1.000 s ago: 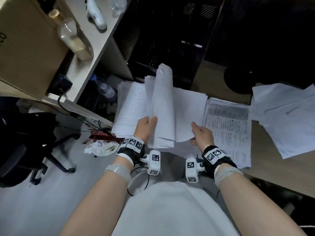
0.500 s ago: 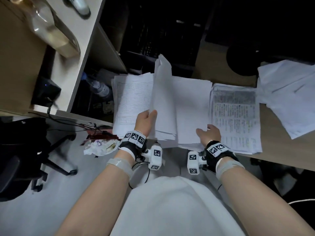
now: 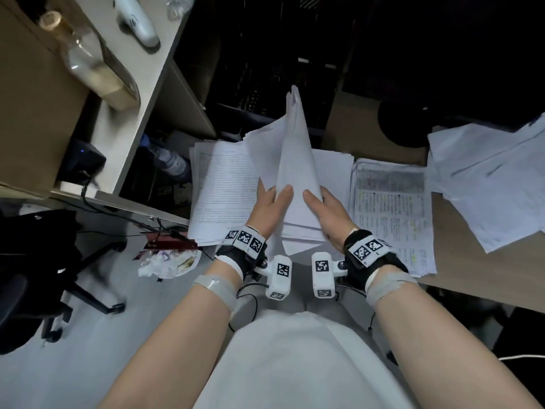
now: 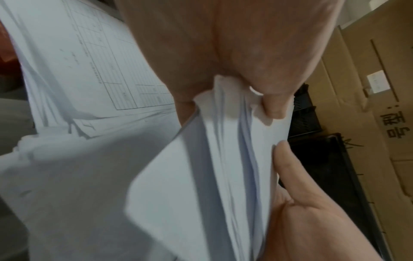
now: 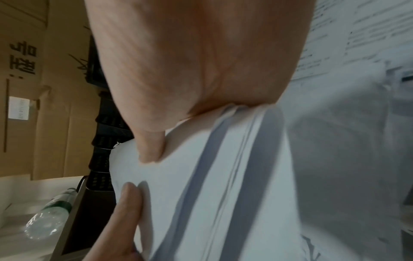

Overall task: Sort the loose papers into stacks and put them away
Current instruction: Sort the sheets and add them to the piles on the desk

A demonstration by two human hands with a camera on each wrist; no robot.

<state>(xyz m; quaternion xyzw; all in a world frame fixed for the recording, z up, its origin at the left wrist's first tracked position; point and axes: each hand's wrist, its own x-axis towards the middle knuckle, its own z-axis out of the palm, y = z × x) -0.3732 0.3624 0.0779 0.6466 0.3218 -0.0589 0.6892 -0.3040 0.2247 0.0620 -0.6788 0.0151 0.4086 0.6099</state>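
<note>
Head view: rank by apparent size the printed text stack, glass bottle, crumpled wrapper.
1. printed text stack
2. glass bottle, though it sits nearer the camera, which inflates it
3. crumpled wrapper

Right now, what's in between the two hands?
A raised bundle of white papers, pressed between the left hand and right hand. The head view shows it best.

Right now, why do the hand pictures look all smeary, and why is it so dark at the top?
Head view: sharp, but dim beyond the desk. Left wrist view: the held papers smear with motion. Right wrist view: the same blur, with grey shadow stripes across the sheets.
</note>
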